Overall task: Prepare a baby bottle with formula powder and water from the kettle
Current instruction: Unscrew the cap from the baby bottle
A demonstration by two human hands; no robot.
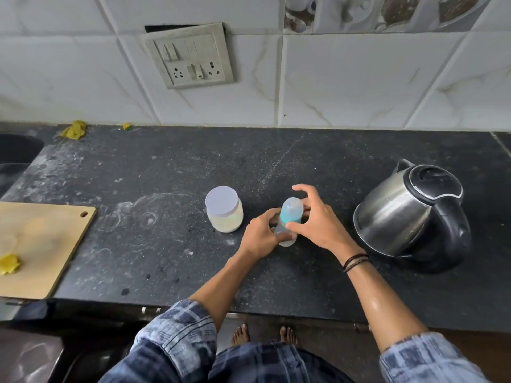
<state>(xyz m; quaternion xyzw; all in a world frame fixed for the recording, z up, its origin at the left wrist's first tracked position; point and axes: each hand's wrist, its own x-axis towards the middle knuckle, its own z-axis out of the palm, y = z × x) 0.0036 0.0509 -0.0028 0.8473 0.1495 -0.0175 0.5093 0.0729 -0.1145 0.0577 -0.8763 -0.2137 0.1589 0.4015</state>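
A small baby bottle (289, 214) with a clear cap and a teal collar stands on the dark counter (166, 175). My left hand (261, 234) grips the bottle's lower body from the left. My right hand (318, 219) holds the teal collar with thumb and fingers, its upper fingers arched above the cap. A clear jar of pale formula powder (224, 214) with a white lid stands just left of the bottle. The steel kettle (412, 214) with black handle and lid sits to the right, lid down.
A wooden cutting board (41, 244) with a yellow lump lies at the counter's left edge. A sink (13, 156) is at the far left. Yellow scraps (73, 130) lie by the tiled wall, under a switch panel (190, 55).
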